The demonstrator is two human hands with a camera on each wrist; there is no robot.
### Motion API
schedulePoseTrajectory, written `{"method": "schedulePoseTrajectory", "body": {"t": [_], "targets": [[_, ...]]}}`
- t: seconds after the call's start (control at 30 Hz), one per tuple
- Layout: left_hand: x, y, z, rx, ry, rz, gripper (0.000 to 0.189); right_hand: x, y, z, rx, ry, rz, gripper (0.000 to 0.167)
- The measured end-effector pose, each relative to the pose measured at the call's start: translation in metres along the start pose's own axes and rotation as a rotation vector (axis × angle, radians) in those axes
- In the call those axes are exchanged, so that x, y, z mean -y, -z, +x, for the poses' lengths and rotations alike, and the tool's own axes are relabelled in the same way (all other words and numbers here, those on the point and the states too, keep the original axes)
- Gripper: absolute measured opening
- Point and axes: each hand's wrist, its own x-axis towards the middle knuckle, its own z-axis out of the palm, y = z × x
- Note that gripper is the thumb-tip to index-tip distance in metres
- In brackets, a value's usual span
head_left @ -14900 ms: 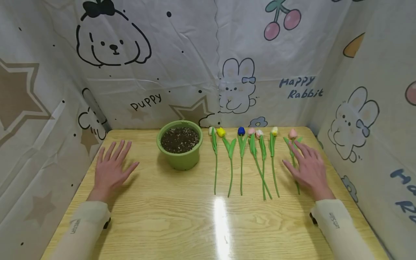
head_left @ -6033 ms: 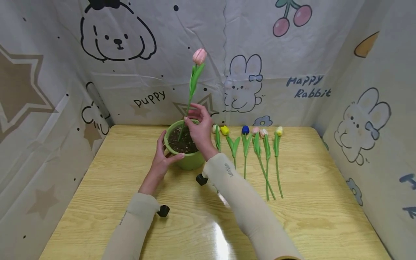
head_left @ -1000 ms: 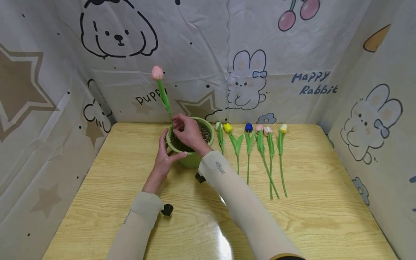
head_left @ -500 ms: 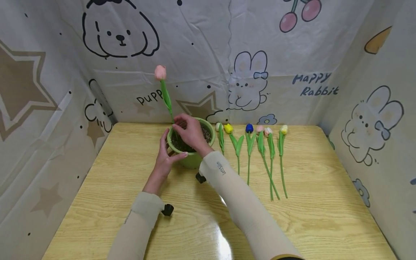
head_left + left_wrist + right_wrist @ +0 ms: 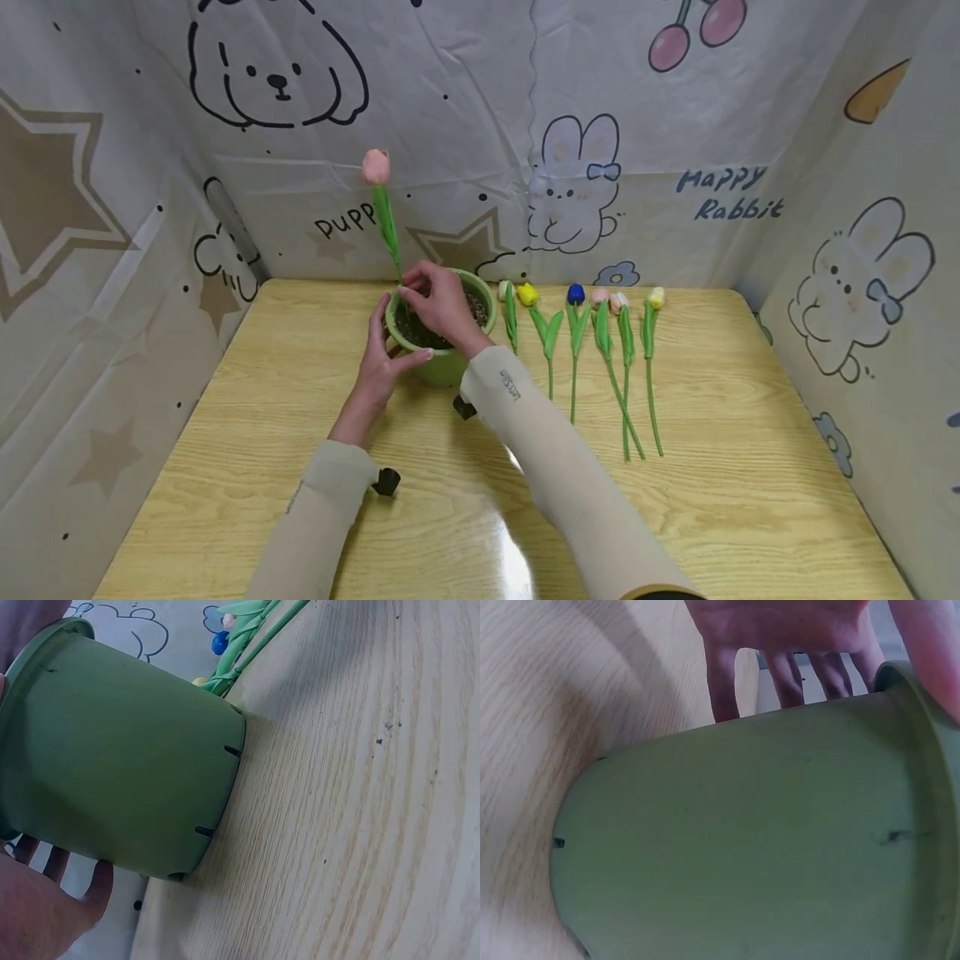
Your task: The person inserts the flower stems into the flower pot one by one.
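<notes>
In the head view a green flower pot (image 5: 442, 369) filled with dark soil (image 5: 474, 312) stands at the table's back, left of centre. My left hand (image 5: 377, 365) holds its left side, thumb along the front near the rim; the left wrist view shows fingers (image 5: 96, 889) against the pot's wall. Over the soil, my right hand (image 5: 441, 304) pinches the lower stem of a pink artificial tulip (image 5: 377, 167). That flower rises from the pot's left part, leaning left, its stem's lower end partly hidden by the hand. In the right wrist view, the pot's side (image 5: 742, 832) fills much of the picture.
Right of the pot lie several artificial tulips in a row, among them a yellow one (image 5: 528, 293), a blue one (image 5: 575, 293) and a white-yellow one (image 5: 656, 297). Two stems cross. A printed cloth wall (image 5: 465, 133) encloses the wooden table (image 5: 720, 467) behind and at both sides.
Both hands first lay spread on the table, with this pink tulip at the row's right end. It moved to the pot, then to its left part; lately its head shifts slightly right.
</notes>
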Motion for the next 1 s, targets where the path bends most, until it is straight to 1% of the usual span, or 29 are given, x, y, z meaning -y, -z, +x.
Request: {"method": "schedulePoseTrajectory", "body": {"t": [0.23,0.57,1.0], "targets": [[0.0,0.0003,0.001,-0.001,0.0,0.008,0.108,-0.0007,0.0001,0.0009,0.025,-0.021,-0.009,0.014],[0.0011,0.0006,0.0013,-0.001,-0.009,-0.004,0.109,-0.0009,0.0007,0.0,0.037,-0.014,-0.063,0.013],[0.0012,-0.0001,0.0016,-0.008,-0.002,0.014,0.107,-0.0006,0.0,-0.0006,0.054,-0.026,-0.062,0.013]]}}
